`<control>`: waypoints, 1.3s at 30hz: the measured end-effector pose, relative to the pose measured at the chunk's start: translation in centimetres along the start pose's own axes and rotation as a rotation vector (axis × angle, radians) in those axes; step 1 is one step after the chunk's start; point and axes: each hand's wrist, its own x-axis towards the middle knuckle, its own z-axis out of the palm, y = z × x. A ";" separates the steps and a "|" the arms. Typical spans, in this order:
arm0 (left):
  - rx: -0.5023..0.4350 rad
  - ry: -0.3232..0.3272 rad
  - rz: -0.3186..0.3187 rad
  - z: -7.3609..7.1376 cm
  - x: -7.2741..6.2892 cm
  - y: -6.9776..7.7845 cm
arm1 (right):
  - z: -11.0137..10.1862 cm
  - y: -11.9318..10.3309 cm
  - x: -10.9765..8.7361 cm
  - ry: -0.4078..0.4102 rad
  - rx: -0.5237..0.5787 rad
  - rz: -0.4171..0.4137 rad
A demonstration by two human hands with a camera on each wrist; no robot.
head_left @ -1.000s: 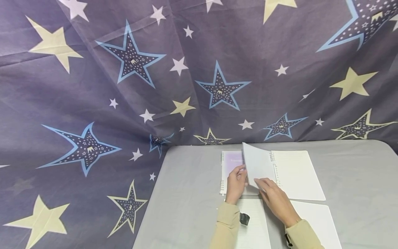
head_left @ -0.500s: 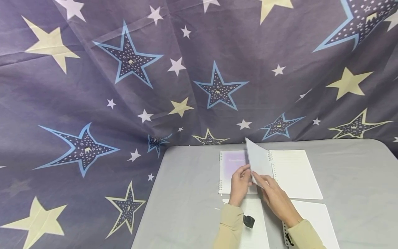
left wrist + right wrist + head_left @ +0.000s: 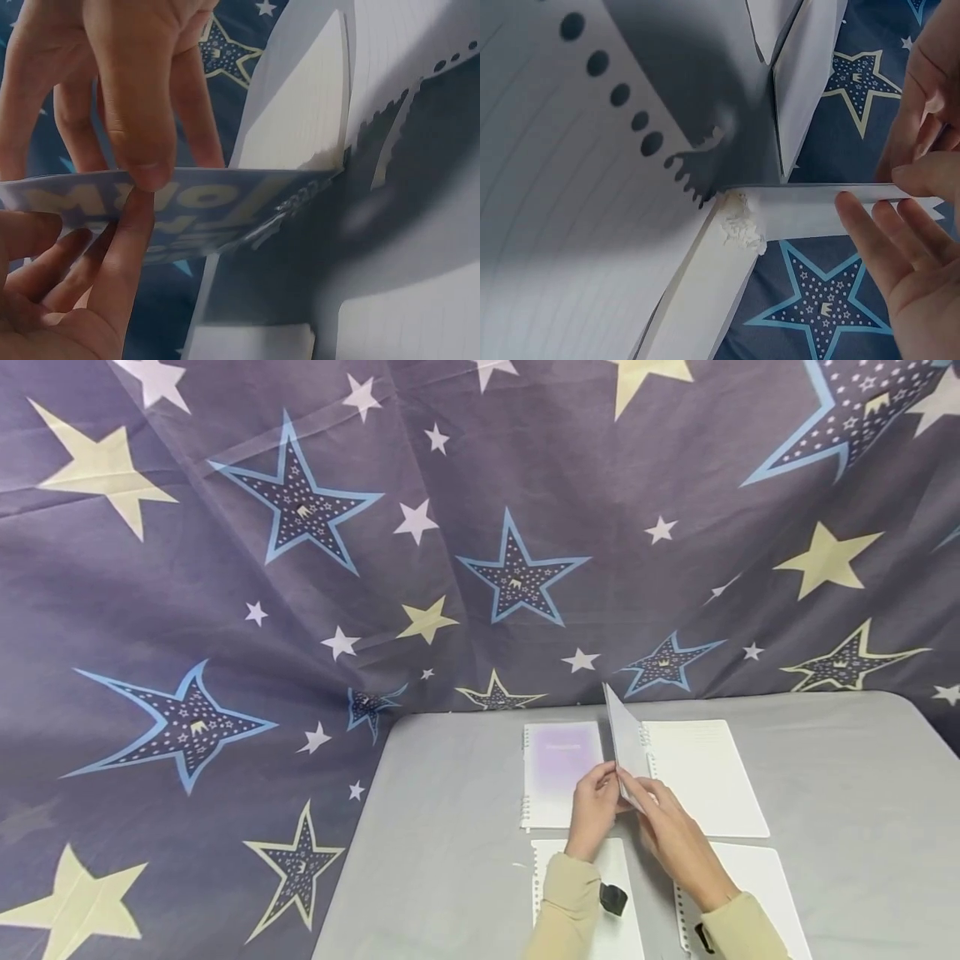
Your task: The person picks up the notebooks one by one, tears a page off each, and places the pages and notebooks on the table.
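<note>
A ring-bound notebook (image 3: 701,768) lies open on the table, its right-hand side flat with a white page up. Its other half, the cover (image 3: 628,739), stands nearly upright; pale lettering shows on its outer face in the left wrist view. My left hand (image 3: 594,810) holds the cover's free edge from the left, fingers curled against the lettered face. My right hand (image 3: 678,843) pinches the same edge, thumb over the lettered side and fingers (image 3: 866,225) on the white inner side. The hands meet at that edge. White binding rings (image 3: 649,750) show at the fold.
Left of the open notebook lies a purple-covered ring-bound notebook (image 3: 562,768). Nearer me are two white sheets with punched holes, a left sheet (image 3: 622,935) and a right sheet (image 3: 765,893), partly under my forearms. A star-print curtain (image 3: 450,527) hangs behind the grey table (image 3: 427,843).
The cover has swung from leaning left to nearly upright, uncovering more of the purple notebook. Both hands have moved rightward with it, closer together. The head view has shifted slightly.
</note>
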 end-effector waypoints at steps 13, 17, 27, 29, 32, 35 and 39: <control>-0.007 -0.038 -0.030 1.8 0.0 -0.4 | -1.1 0.1 -0.4 -0.009 -0.025 0.073; 0.001 -0.072 -0.005 2.3 -0.3 -0.4 | -1.5 0.0 -0.5 -0.003 -0.030 0.113; 0.065 -0.132 0.019 2.9 -0.7 -0.2 | -2.1 0.2 -0.7 0.012 -0.048 0.143; 0.095 -0.148 0.037 3.0 -0.7 -0.2 | -2.2 0.3 -0.8 0.021 -0.051 0.149; 0.156 -0.163 0.077 3.2 -0.8 -0.3 | -2.4 0.4 -1.0 0.038 -0.049 0.154; 0.200 -0.178 0.099 3.4 -0.9 -0.4 | -2.6 0.7 -1.2 0.055 -0.046 0.160; 0.244 -0.190 0.097 3.7 -1.0 -0.9 | -2.9 1.0 -1.4 0.076 -0.050 0.183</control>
